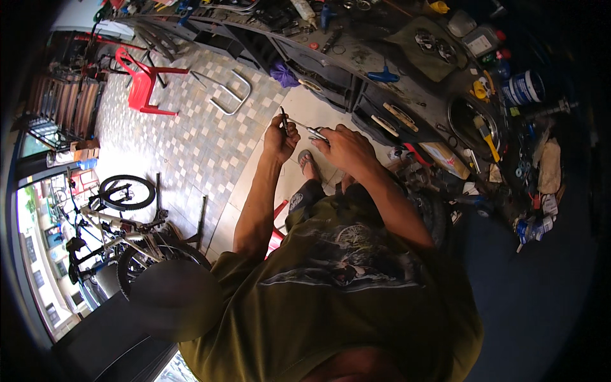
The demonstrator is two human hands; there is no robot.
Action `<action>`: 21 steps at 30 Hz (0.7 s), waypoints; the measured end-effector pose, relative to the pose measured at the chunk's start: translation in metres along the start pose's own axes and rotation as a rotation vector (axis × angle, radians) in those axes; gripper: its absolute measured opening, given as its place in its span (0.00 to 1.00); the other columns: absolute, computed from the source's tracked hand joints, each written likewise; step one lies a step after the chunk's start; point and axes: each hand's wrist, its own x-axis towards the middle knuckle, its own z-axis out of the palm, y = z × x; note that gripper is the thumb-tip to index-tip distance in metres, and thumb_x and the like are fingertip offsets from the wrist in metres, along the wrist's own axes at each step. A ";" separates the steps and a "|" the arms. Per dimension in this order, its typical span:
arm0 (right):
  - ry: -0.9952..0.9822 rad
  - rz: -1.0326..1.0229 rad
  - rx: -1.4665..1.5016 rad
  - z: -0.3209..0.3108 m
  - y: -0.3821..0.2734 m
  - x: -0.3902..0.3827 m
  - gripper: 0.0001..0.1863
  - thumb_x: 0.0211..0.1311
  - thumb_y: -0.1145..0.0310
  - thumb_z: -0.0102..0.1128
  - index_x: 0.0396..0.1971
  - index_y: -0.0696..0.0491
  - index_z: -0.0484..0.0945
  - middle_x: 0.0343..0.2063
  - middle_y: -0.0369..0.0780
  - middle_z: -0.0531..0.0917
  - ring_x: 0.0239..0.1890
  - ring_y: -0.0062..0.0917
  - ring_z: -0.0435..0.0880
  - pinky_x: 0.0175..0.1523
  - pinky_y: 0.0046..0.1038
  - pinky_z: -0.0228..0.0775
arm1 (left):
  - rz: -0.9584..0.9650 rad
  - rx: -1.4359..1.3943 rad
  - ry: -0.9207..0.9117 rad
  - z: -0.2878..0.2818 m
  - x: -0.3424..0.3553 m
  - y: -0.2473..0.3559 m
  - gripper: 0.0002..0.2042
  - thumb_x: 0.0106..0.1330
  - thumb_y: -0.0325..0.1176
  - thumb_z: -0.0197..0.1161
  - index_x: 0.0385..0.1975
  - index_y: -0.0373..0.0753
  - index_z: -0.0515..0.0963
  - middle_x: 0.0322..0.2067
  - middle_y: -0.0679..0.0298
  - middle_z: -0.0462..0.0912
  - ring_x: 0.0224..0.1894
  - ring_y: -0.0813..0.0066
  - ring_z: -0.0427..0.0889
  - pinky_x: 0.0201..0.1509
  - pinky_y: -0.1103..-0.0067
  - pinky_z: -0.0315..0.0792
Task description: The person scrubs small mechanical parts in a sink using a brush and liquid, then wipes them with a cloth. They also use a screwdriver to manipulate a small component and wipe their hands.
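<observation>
My left hand (279, 139) is closed around a small dark rod-like piece (284, 118), held upright at about the middle of the view. My right hand (346, 148), a little to the right, grips a silver hand tool (316, 134), whose thin end reaches left to the piece in my left fingers; whether they touch, I cannot tell for sure. Both hands are raised over the tiled floor (242, 153) beside the workbench. My sandalled foot shows below them.
A cluttered workbench (344, 57) with blue-handled tools, a round tray (458, 137) and tubs runs along the top and right. At left are a red chair (143, 86), a bent metal tube frame (230, 95) on the floor, and bicycles (124, 235) beside a doorway.
</observation>
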 end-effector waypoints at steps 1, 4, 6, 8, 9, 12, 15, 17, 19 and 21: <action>-0.013 -0.010 -0.004 0.001 -0.004 0.002 0.21 0.71 0.48 0.53 0.48 0.50 0.82 0.42 0.49 0.83 0.47 0.48 0.83 0.53 0.45 0.75 | 0.001 -0.025 -0.015 -0.004 -0.001 0.003 0.09 0.80 0.39 0.43 0.42 0.44 0.69 0.22 0.67 0.69 0.23 0.77 0.66 0.26 0.80 0.63; -0.039 -0.048 -0.016 0.002 -0.015 0.010 0.21 0.71 0.49 0.54 0.48 0.50 0.82 0.42 0.49 0.83 0.47 0.48 0.83 0.53 0.45 0.75 | 0.002 -0.058 -0.023 -0.013 -0.004 0.010 0.09 0.81 0.39 0.43 0.42 0.44 0.68 0.22 0.68 0.68 0.23 0.77 0.65 0.27 0.80 0.63; -0.044 -0.081 -0.014 0.005 -0.020 0.017 0.20 0.71 0.49 0.54 0.48 0.50 0.82 0.42 0.49 0.83 0.47 0.47 0.83 0.53 0.45 0.75 | 0.007 -0.069 -0.020 -0.019 -0.005 0.015 0.10 0.81 0.40 0.42 0.42 0.44 0.69 0.22 0.67 0.69 0.23 0.77 0.66 0.27 0.80 0.63; -0.039 -0.111 -0.035 0.011 -0.022 0.024 0.20 0.72 0.50 0.54 0.47 0.52 0.82 0.40 0.49 0.83 0.45 0.46 0.84 0.51 0.45 0.75 | 0.015 -0.085 -0.023 -0.022 -0.006 0.019 0.10 0.82 0.40 0.42 0.43 0.44 0.69 0.23 0.67 0.70 0.23 0.77 0.66 0.27 0.80 0.64; -0.035 -0.125 -0.046 0.014 -0.023 0.026 0.20 0.73 0.50 0.54 0.46 0.53 0.82 0.40 0.49 0.82 0.44 0.46 0.84 0.50 0.45 0.75 | 0.046 -0.054 0.016 -0.023 -0.006 0.022 0.10 0.82 0.40 0.42 0.43 0.44 0.69 0.23 0.67 0.70 0.23 0.76 0.67 0.28 0.80 0.64; -0.027 -0.103 -0.068 0.015 -0.032 0.030 0.20 0.73 0.50 0.54 0.47 0.52 0.82 0.40 0.49 0.83 0.43 0.45 0.85 0.51 0.44 0.76 | 0.113 -0.023 -0.017 -0.040 0.000 0.035 0.11 0.83 0.41 0.41 0.45 0.43 0.70 0.30 0.62 0.79 0.27 0.74 0.71 0.34 0.77 0.69; -0.050 -0.079 -0.087 0.007 -0.044 0.033 0.20 0.73 0.50 0.54 0.47 0.52 0.82 0.41 0.49 0.83 0.46 0.45 0.84 0.53 0.44 0.75 | 0.102 -0.033 0.059 -0.058 0.008 0.045 0.12 0.83 0.41 0.41 0.45 0.42 0.70 0.40 0.57 0.84 0.29 0.74 0.72 0.38 0.77 0.70; -0.099 -0.088 -0.059 0.004 -0.053 0.034 0.20 0.72 0.50 0.54 0.47 0.52 0.82 0.42 0.49 0.83 0.48 0.45 0.84 0.54 0.44 0.74 | 0.115 -0.092 -0.012 -0.079 0.017 0.049 0.13 0.83 0.40 0.42 0.44 0.40 0.70 0.50 0.51 0.82 0.35 0.70 0.77 0.43 0.73 0.74; -0.134 -0.091 -0.056 0.007 -0.059 0.037 0.20 0.72 0.50 0.55 0.46 0.52 0.82 0.42 0.49 0.83 0.49 0.45 0.83 0.54 0.45 0.74 | 0.129 -0.133 0.070 -0.086 0.022 0.052 0.12 0.82 0.39 0.43 0.43 0.39 0.70 0.50 0.50 0.81 0.39 0.68 0.80 0.46 0.71 0.76; -0.151 -0.086 -0.075 0.017 -0.060 0.043 0.20 0.72 0.50 0.55 0.46 0.52 0.82 0.42 0.49 0.83 0.49 0.45 0.83 0.55 0.45 0.74 | 0.160 -0.064 0.104 -0.081 0.023 0.055 0.09 0.81 0.36 0.46 0.42 0.38 0.70 0.44 0.52 0.82 0.42 0.64 0.83 0.47 0.67 0.78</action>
